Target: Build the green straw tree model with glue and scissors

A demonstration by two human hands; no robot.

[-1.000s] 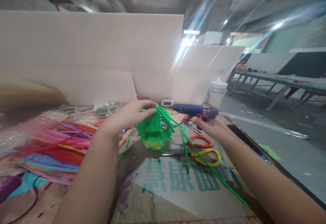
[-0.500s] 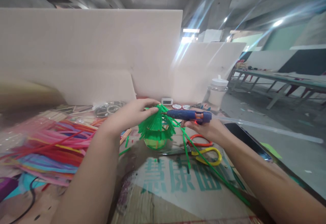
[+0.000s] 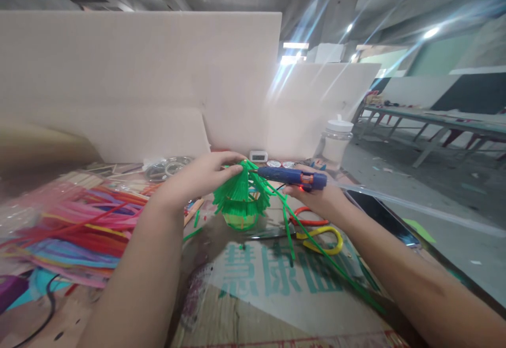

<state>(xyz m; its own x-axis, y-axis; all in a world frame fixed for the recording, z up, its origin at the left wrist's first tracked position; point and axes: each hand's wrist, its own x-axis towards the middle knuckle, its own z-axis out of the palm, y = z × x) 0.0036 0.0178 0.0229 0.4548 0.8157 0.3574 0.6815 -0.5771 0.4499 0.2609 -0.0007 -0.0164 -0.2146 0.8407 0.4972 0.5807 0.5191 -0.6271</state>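
A small green model with a layered, fringed cone roof stands on the table in front of me. My left hand grips its top from the left, thumb and fingers closed around the tip. Wrapped round a blue hot glue gun, my right hand holds it level, its nozzle at the upper right side of the cone. A red light glows on the gun, and a clear glue stick sticks out of its back. Long green strips trail from the cone's top down to the right.
Scissors with red and yellow handles lie below my right hand. Colourful fuzzy strips are heaped on the left. A phone lies at the right edge, a lidded bottle behind it. White boards stand at the back.
The view has shifted very slightly. The glue gun's nozzle has moved up a little against the cone; both hands keep their grip.
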